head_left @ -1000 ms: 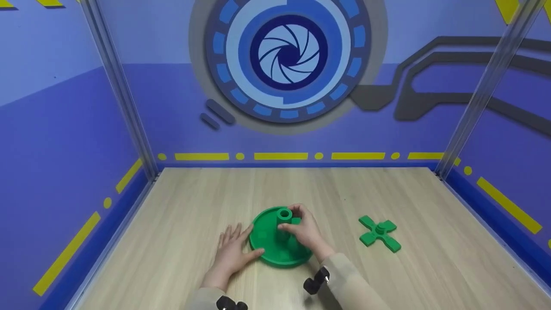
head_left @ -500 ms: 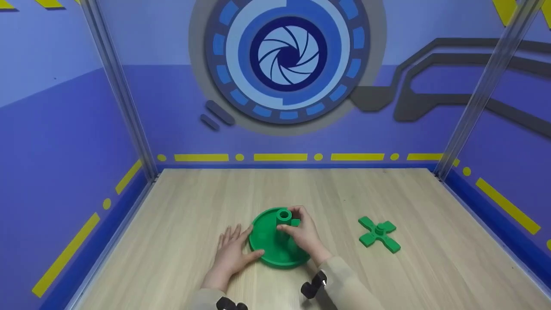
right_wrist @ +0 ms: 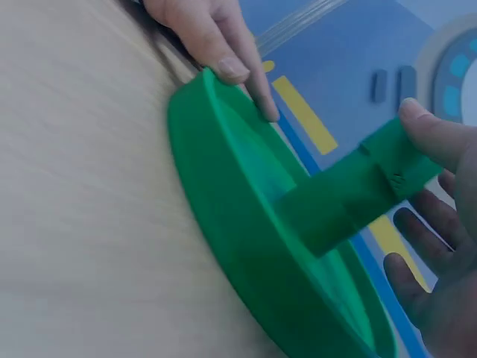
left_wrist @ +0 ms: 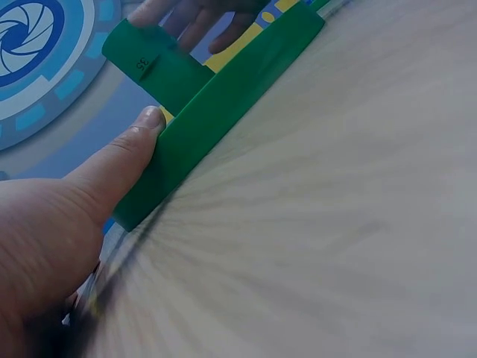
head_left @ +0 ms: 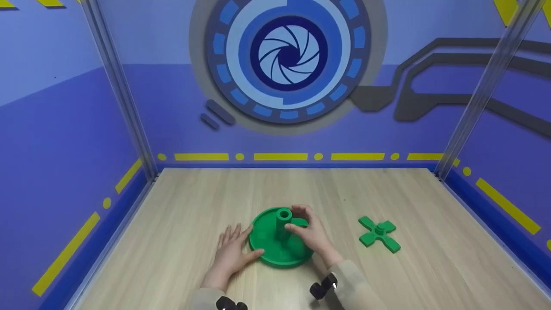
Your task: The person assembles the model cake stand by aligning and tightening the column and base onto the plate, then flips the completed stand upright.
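Note:
A round green tray with a raised rim (head_left: 263, 252) lies on the table, and a hollow green tube (head_left: 283, 228) stands upright inside it. My left hand (head_left: 232, 256) rests against the tray's left side, fingers straight and spread, its thumb on the rim. Beside the tube is my right hand (head_left: 313, 232). Its thumb touches or nearly touches the tube's upper part, while the other fingers stand apart from it in the right wrist view. In the left wrist view the tube (left_wrist: 160, 63) bears a small marking. A green cross-shaped piece with a central stepped peg (head_left: 379, 231) lies to the right.
The pale wooden table (head_left: 193, 202) has blue printed walls (head_left: 172, 107) at its back and sides. Metal posts (head_left: 125, 94) rise at the back corners. Black wrist devices (head_left: 323, 287) sit at both sleeves.
My right hand has shifted slightly right and loosened from the tube; the thumb has slid from the tube's front to its right side. The left hand, tray and cross-shaped piece stay put.

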`<state>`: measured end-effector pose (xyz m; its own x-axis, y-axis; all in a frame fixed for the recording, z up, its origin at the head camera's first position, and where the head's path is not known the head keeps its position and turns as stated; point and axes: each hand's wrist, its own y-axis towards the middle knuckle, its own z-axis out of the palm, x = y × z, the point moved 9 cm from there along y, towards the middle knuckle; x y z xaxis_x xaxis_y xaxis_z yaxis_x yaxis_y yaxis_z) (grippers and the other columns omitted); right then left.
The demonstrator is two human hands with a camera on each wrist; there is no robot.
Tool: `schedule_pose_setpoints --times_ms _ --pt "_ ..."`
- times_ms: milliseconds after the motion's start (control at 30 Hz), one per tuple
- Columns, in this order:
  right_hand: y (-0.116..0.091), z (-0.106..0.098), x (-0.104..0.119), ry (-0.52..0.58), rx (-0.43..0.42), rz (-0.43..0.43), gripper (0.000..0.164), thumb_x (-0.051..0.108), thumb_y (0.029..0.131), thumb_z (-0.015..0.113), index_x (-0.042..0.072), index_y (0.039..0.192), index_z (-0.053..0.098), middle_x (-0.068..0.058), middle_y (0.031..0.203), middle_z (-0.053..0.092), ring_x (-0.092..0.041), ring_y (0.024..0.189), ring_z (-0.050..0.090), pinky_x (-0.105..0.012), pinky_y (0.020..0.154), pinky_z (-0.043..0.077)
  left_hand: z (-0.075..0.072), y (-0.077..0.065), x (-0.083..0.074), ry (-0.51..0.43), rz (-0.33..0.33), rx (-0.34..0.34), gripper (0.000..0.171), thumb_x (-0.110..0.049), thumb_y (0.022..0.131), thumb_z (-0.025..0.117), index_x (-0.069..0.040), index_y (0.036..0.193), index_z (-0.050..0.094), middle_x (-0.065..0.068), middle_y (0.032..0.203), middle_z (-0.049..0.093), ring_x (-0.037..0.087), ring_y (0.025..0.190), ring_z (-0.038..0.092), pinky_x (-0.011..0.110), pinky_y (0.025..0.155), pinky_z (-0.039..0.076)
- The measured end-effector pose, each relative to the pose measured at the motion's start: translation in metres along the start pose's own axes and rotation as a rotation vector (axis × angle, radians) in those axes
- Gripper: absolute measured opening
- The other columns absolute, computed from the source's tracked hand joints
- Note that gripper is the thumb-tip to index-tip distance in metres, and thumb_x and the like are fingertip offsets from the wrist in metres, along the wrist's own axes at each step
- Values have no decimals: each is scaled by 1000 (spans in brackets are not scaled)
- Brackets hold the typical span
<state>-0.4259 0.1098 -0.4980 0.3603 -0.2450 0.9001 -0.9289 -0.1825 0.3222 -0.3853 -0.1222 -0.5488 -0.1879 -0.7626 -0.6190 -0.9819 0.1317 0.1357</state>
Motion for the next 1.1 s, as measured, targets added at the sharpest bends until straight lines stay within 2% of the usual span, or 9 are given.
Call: schedule_pose_setpoints --times_ms 167,300,400,467,667,833,900,1033,1100 --pt "-5 -31 0 55 -33 12 51 9 92 77 0 138 55 -17 139 63 -38 132 56 -59 111 47 0 1 0 -12 -1 -2 91 -62 85 75 -15 157 44 28 165 31 54 156 14 68 128 7" --pt "-10 -67 -8 94 -111 57 49 2 93 74 -3 138 54 -18 140 62 -34 131 56 -36 103 54 1 0 0 -15 -6 -1 91 -62 85 75 -16 157 44 28 166 30 53 156 13 67 129 6" --pt "-15 -97 -15 104 -182 99 49 2 93 73 -2 139 55 -16 140 62 -27 130 56 -20 96 53 0 0 0 -18 -11 -3 92 -62 84 76 -16 157 44 27 166 30 53 157 13 67 129 6" --pt "-20 -116 -19 96 -213 117 50 4 94 73 0 140 54 -15 142 61 -23 130 55 -16 97 50 0 0 0 -21 -13 -3 92 -61 84 76 -16 157 44 27 166 30 53 156 13 67 129 5" --pt "-32 -167 -25 -2 -264 158 55 14 95 75 8 144 52 -12 147 59 -13 128 56 -12 101 45 1 1 2 -24 -26 5 91 -61 84 76 -16 157 44 27 167 29 52 157 12 66 129 5" --pt "-46 -199 -35 -57 -290 196 58 19 95 76 7 146 51 -13 148 58 -2 125 55 -13 103 42 2 1 3 -30 -30 6 92 -60 84 77 -16 157 44 27 166 29 52 157 13 66 129 5" --pt "-52 -212 -38 -90 -309 201 58 19 95 76 5 145 52 -9 145 61 1 122 57 -10 102 41 3 0 3 -29 -31 7 92 -60 84 77 -16 157 44 27 166 29 52 157 13 66 129 5" --pt "-66 -233 -50 -63 -338 286 60 24 95 76 8 147 50 9 137 63 5 120 55 -6 94 45 3 0 3 -27 -30 7 91 -61 84 76 -16 157 44 27 166 29 52 157 12 66 129 5" --pt "-72 -242 -57 -86 -337 331 62 29 95 77 10 148 50 8 138 62 3 121 53 -5 93 45 3 0 3 -28 -30 10 91 -61 85 76 -16 157 44 27 167 29 52 157 12 66 129 4"
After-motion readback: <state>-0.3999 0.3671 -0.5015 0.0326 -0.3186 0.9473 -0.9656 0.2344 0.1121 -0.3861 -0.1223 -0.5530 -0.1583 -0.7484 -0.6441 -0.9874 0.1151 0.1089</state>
